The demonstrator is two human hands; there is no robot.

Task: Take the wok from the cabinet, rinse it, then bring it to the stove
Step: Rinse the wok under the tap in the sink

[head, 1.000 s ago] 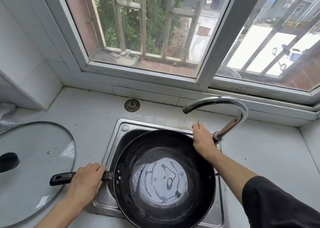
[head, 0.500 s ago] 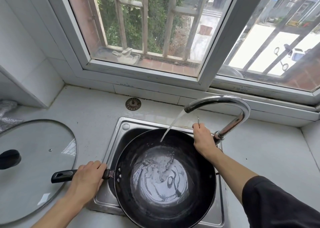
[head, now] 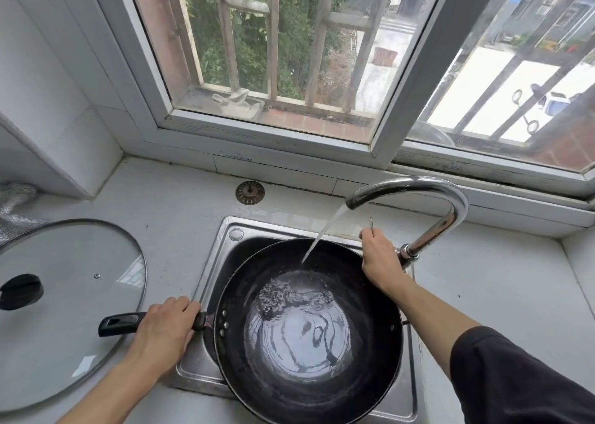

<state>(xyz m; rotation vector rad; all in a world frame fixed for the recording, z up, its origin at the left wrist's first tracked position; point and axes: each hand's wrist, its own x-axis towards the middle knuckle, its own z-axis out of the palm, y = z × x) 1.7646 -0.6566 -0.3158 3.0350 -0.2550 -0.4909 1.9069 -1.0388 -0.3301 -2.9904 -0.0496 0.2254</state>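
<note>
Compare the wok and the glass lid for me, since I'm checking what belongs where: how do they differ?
The wok is black and opaque; the glass lid is clear with a metal rim. The wok sits over the sink, with tap water pooling in it; the glass lid lies on the counter. The left hand grips the wok's long handle; nothing holds the glass lid's black knob. Both are round.

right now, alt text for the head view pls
A black wok sits over a steel sink as the tap runs water into it; the left hand grips its handle, the right hand holds the tap lever.
</note>
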